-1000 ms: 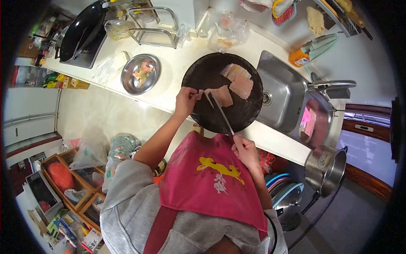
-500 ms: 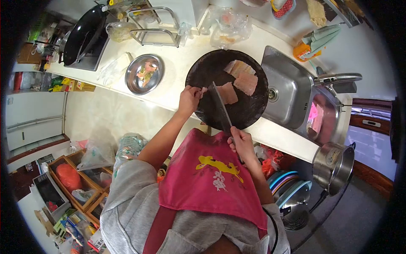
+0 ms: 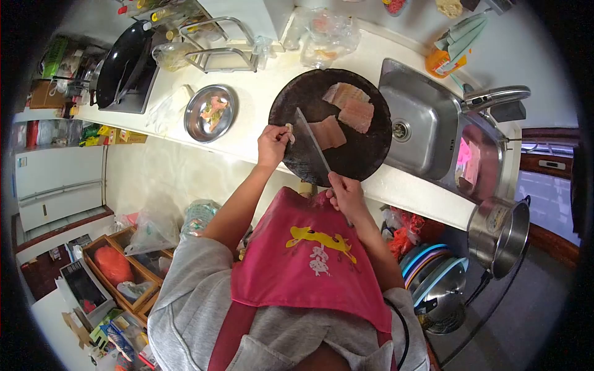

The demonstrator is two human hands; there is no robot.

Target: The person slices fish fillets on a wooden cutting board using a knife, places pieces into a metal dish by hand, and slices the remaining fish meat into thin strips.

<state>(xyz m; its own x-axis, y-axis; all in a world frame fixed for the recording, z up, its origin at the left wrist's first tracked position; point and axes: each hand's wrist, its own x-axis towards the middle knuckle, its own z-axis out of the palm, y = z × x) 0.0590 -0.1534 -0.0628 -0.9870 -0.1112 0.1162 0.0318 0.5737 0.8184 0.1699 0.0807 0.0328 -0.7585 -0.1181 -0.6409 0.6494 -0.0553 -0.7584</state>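
Note:
My right hand [image 3: 348, 198] is closed round the handle of a kitchen knife [image 3: 314, 140], its long blade slanting up and left over a round dark chopping board [image 3: 365, 164]. Pinched in the fingers of my left hand [image 3: 272, 147] is a small pale scrap of meat [image 3: 289, 132], near the board's left edge. Just right of the blade lies a pink slab of meat [image 3: 329, 133]. Two more slabs, a paler one [image 3: 337, 94] and a pink one [image 3: 357, 115], lie touching farther back. Whether the slabs are fish or other meat I cannot tell.
Left of the board, a steel bowl [image 3: 193, 127] holds pink and greenish scraps. A steel sink [image 3: 411, 154] with a tap [image 3: 498, 97] adjoins on the right. Plastic bags [image 3: 328, 43] and a metal rack [image 3: 226, 62] stand behind; a wok [image 3: 117, 68] is far left.
My left hand has turned slightly, with the pale scrap still pinched. The knife has shifted a little left and away from me. The view has also moved slightly.

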